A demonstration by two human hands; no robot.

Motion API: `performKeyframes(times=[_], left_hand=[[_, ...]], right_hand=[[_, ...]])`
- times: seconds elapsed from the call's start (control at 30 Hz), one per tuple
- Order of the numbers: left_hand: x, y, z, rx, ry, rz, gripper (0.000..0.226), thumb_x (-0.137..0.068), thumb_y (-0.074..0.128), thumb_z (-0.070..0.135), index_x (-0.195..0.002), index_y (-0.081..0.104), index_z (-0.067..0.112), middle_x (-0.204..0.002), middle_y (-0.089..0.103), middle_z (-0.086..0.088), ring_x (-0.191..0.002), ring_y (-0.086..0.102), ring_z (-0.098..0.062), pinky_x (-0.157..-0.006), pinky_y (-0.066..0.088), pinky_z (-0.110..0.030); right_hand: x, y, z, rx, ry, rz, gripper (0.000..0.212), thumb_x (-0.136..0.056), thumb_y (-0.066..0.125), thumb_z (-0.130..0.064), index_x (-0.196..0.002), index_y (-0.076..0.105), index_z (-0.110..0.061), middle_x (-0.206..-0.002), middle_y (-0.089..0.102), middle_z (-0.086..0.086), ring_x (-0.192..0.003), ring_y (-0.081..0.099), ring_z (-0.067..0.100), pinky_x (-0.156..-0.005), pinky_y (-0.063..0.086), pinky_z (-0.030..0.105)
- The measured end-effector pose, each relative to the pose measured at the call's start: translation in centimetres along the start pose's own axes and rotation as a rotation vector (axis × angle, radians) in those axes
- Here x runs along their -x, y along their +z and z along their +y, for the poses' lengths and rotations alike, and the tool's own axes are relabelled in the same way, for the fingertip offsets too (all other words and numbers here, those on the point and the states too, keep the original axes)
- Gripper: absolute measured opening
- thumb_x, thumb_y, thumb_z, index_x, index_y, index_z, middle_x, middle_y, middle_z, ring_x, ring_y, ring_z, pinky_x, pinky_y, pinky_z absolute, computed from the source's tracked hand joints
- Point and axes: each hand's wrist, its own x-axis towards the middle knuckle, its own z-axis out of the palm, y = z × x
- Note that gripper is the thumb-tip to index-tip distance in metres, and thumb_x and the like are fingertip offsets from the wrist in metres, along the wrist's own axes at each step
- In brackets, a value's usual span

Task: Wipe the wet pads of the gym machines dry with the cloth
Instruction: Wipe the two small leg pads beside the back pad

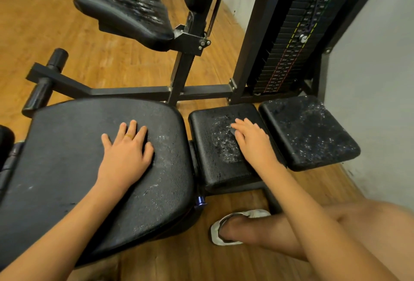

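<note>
My left hand [126, 148] lies flat, fingers spread, on the large black seat pad [74, 164], which shows a few damp specks near its right side. My right hand [253, 138] rests with straight fingers on the middle small black pad [215, 146], right beside a patch of water drops. A second small pad [307, 133] to the right is speckled with drops. Further back, a wet black seat pad [125, 16] sits on another machine. No cloth shows in view.
A black steel frame [139, 91] with foam rollers [47, 81] runs behind the pads. A weight stack [289, 41] stands at the back right by a grey wall [376, 79]. My bent leg and white shoe [235, 227] are on the wooden floor below the pads.
</note>
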Motion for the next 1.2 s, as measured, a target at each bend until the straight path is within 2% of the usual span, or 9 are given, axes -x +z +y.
performKeyframes(times=[0.17, 0.23, 0.43, 0.6, 0.77, 0.93, 1.0, 1.1, 1.2], left_hand=[[0.3, -0.5, 0.1, 0.027, -0.002, 0.002, 0.050, -0.096, 0.030, 0.040, -0.133, 0.049, 0.013, -0.146, 0.043, -0.012, -0.135, 0.035, -0.033, -0.099, 0.031, -0.065], [0.4, -0.6, 0.2, 0.037, -0.006, 0.007, 0.046, -0.098, 0.034, 0.037, -0.135, 0.048, 0.013, -0.148, 0.042, -0.012, -0.137, 0.033, -0.032, -0.101, 0.030, -0.066], [0.3, -0.1, 0.0, 0.039, -0.001, 0.010, 0.042, -0.099, 0.040, 0.035, -0.134, 0.048, 0.014, -0.148, 0.041, -0.013, -0.138, 0.033, -0.034, -0.102, 0.029, -0.066], [0.1, 0.1, 0.0, 0.046, -0.007, 0.011, 0.042, -0.098, 0.041, 0.035, -0.134, 0.048, 0.014, -0.150, 0.039, -0.013, -0.140, 0.031, -0.034, -0.104, 0.027, -0.067], [0.3, -0.1, 0.0, 0.021, -0.001, 0.016, 0.042, -0.098, 0.040, 0.035, -0.133, 0.047, 0.014, -0.145, 0.042, -0.013, -0.135, 0.035, -0.033, -0.099, 0.032, -0.066], [0.4, -0.2, 0.0, 0.029, 0.002, 0.008, 0.042, -0.098, 0.041, 0.034, -0.134, 0.048, 0.013, -0.147, 0.042, -0.013, -0.136, 0.034, -0.034, -0.100, 0.030, -0.068], [0.3, 0.0, 0.0, 0.034, -0.003, 0.010, 0.044, -0.098, 0.041, 0.034, -0.136, 0.048, 0.013, -0.149, 0.040, -0.014, -0.139, 0.032, -0.035, -0.102, 0.028, -0.068], [0.1, 0.2, -0.1, 0.032, 0.005, 0.019, 0.043, -0.098, 0.042, 0.033, -0.135, 0.049, 0.012, -0.148, 0.041, -0.015, -0.137, 0.033, -0.035, -0.101, 0.029, -0.069], [0.0, 0.3, -0.1, 0.028, 0.013, 0.031, 0.043, -0.097, 0.043, 0.034, -0.134, 0.049, 0.012, -0.148, 0.042, -0.015, -0.136, 0.034, -0.034, -0.100, 0.030, -0.068]], right_hand=[[-6.0, 1.1, -1.1, -0.054, 0.032, 0.017, 0.033, -0.102, 0.041, -0.019, -0.130, 0.060, -0.020, -0.149, 0.045, -0.002, -0.142, 0.030, 0.028, -0.108, 0.030, 0.049], [-5.7, 1.4, -0.9, -0.066, 0.048, 0.025, 0.033, -0.103, 0.041, -0.019, -0.129, 0.060, -0.021, -0.149, 0.044, -0.002, -0.143, 0.028, 0.027, -0.111, 0.028, 0.049], [3.0, 0.4, -0.7, -0.089, 0.043, -0.009, 0.032, -0.103, 0.043, -0.020, -0.130, 0.060, -0.024, -0.150, 0.043, -0.005, -0.144, 0.027, 0.025, -0.113, 0.027, 0.049], [7.0, 0.6, 0.3, -0.076, -0.005, 0.041, 0.030, -0.101, 0.049, -0.017, -0.126, 0.064, -0.020, -0.143, 0.052, -0.006, -0.142, 0.034, 0.014, -0.115, 0.024, 0.036], [0.3, 1.2, -1.0, -0.021, 0.007, 0.022, 0.032, -0.103, 0.044, -0.024, -0.132, 0.059, -0.023, -0.149, 0.045, -0.005, -0.142, 0.031, 0.023, -0.111, 0.031, 0.048], [1.2, 0.5, -1.5, 0.023, -0.004, -0.017, 0.034, -0.104, 0.042, -0.022, -0.135, 0.055, -0.022, -0.150, 0.043, -0.005, -0.143, 0.030, 0.023, -0.111, 0.031, 0.047], [4.4, 0.0, -0.8, 0.038, -0.028, -0.039, 0.035, -0.103, 0.043, -0.021, -0.136, 0.056, -0.023, -0.149, 0.043, -0.008, -0.144, 0.028, 0.018, -0.113, 0.026, 0.041], [8.0, -0.7, 1.0, -0.021, -0.104, -0.016, 0.031, -0.099, 0.053, -0.014, -0.128, 0.063, -0.018, -0.141, 0.052, -0.005, -0.140, 0.037, 0.012, -0.115, 0.020, 0.025], [7.6, -0.6, 2.4, -0.026, -0.039, 0.055, 0.030, -0.098, 0.054, -0.011, -0.126, 0.065, -0.016, -0.137, 0.055, -0.003, -0.135, 0.039, 0.009, -0.115, 0.021, 0.026]])
